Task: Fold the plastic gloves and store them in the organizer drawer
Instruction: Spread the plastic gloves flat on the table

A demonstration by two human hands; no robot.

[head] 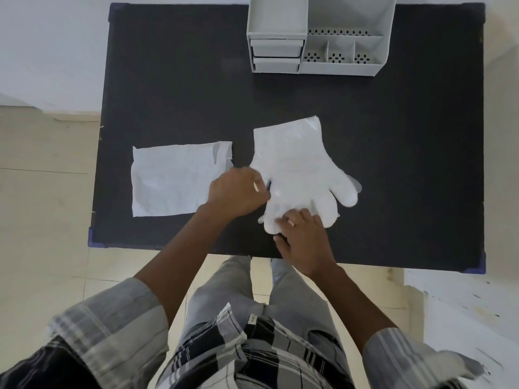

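Observation:
A clear plastic glove [297, 169] lies flat on the black table [174, 88], cuff pointing away, fingers toward me and to the right. My left hand [238, 192] pinches its left edge near the thumb. My right hand [303, 240] presses on the glove's near fingertips. A second glove [174, 181], folded into a rectangle, rests on the table to the left. The grey organizer [317, 35] stands at the far edge, with two shut drawers [276, 56] stacked on its left side.
The organizer has several open compartments [339, 56] on its right half. The table's near edge [365, 265] runs just below my right hand. Pale floor tiles [42, 220] surround the table.

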